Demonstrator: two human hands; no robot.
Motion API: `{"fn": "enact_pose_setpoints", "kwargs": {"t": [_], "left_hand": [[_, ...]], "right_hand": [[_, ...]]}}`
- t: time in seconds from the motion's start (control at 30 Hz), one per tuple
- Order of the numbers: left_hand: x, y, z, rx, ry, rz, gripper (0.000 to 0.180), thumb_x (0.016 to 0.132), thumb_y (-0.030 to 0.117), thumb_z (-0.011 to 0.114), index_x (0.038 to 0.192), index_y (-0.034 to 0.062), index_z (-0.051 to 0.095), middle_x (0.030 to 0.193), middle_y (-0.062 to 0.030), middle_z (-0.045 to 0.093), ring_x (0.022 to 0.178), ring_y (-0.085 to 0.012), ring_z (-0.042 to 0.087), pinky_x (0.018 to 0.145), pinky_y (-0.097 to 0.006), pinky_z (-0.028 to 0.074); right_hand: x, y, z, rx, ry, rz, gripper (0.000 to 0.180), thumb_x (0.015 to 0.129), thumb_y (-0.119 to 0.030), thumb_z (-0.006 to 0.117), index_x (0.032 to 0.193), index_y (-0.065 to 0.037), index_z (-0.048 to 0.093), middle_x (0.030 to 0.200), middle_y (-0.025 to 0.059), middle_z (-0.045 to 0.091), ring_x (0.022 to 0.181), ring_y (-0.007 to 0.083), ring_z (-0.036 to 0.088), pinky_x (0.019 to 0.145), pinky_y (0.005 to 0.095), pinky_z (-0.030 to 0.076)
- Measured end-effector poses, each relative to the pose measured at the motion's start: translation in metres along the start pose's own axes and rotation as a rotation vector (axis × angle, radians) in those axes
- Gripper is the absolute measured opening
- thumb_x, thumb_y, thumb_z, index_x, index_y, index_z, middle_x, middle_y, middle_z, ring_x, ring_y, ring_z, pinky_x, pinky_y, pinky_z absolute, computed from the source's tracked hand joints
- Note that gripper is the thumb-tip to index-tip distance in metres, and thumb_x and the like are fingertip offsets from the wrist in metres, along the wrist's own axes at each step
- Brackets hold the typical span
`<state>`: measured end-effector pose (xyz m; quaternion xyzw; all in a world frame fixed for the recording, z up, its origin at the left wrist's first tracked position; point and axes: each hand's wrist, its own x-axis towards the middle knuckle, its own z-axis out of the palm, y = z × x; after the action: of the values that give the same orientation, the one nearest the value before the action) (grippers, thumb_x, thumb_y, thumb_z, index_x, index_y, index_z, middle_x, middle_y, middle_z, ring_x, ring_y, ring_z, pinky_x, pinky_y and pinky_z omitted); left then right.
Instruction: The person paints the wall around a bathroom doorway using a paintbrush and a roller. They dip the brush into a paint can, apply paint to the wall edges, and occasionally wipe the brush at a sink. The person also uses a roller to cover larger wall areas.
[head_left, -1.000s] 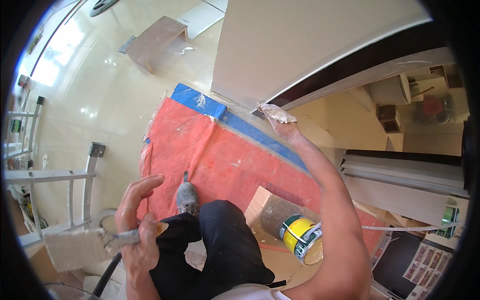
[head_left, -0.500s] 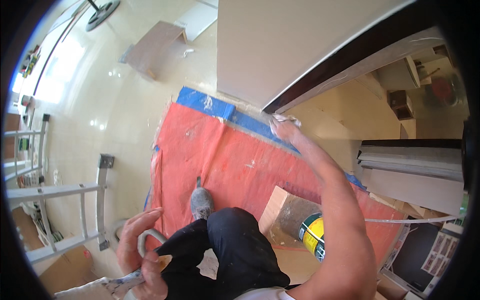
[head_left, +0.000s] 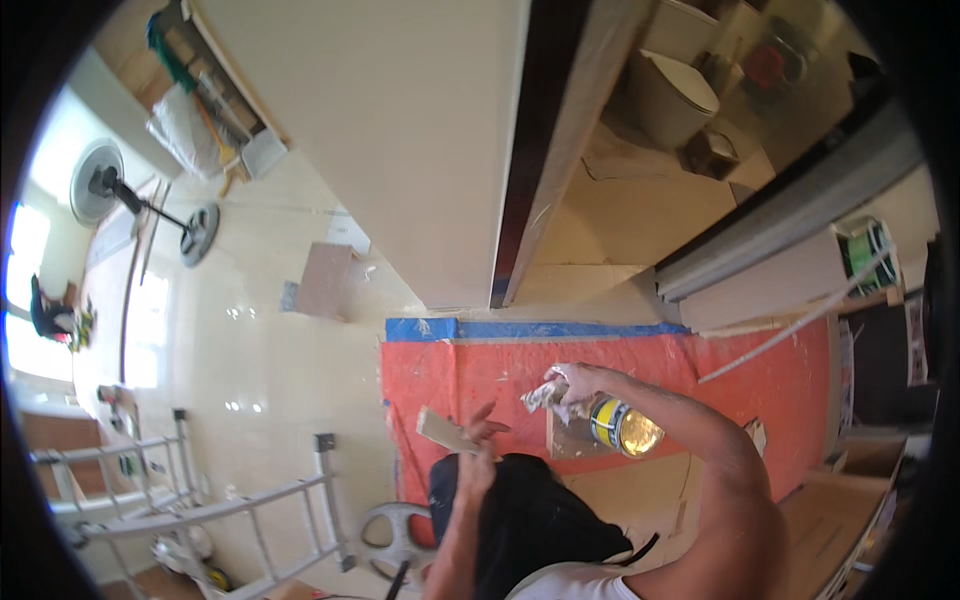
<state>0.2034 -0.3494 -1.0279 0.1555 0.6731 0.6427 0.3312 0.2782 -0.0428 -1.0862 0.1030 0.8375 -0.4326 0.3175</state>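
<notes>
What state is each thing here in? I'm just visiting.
Left hand: holding the brush, fingers partly spread
Brush: held, pale wide end pointing left
Right hand: gripping the rag
Rag: crumpled
Paint can: apparently upright and open
Red sheet: spread on the floor, creased
Blue tape: along the sheet's far edge
Toilet: lid down
Fan: upright; whether running, cannot tell

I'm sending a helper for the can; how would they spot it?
Find the large red floor sheet. Near its middle, look just right of the crumpled cloth in the right hand. The can is round, with a yellow band, unlike the whitish cloth beside it.
</notes>
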Motion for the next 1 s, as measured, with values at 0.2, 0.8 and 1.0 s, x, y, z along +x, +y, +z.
{"fn": "enact_pose_setpoints", "kwargs": {"t": [0.2,0.8,1.0], "left_hand": [[-0.066,0.163,0.028,0.072,-0.006,0.018,0.035,0.089,0.013,0.046,0.109,0.0015,0.072,0.145,-0.0144,0.049,0.104,-0.0211,0.06,0.086,-0.033,0.051],[-0.022,0.354,-0.02,-0.222,-0.371,0.648,0.039,0.095,0.028,0.054,0.12,0.0,0.066,0.132,-0.0154,0.059,0.112,-0.0227,0.059,0.089,-0.034,0.05],[-0.058,0.443,-0.085,-0.113,-0.078,0.678,0.052,0.097,0.044,0.049,0.131,0.0059,0.06,0.138,-0.0143,0.059,0.113,-0.0249,0.062,0.086,-0.036,0.052]], "right_hand": [[-0.153,-0.151,-0.011,0.705,0.133,0.004,0.047,0.088,-0.033,0.079,0.12,-0.002,0.066,0.11,0.005,0.071,0.102,0.0142,0.062,0.09,0.0329,0.052],[-0.21,-0.334,-0.092,1.834,0.283,-0.647,0.04,0.098,-0.03,0.062,0.133,-0.012,0.057,0.117,0.007,0.066,0.103,0.0219,0.067,0.085,0.0426,0.058],[-0.352,-0.542,-0.355,0.172,1.619,-1.159,0.056,0.097,-0.025,0.068,0.146,-0.008,0.048,0.142,0.0157,0.052,0.117,0.0226,0.059,0.094,0.0378,0.051]]}}
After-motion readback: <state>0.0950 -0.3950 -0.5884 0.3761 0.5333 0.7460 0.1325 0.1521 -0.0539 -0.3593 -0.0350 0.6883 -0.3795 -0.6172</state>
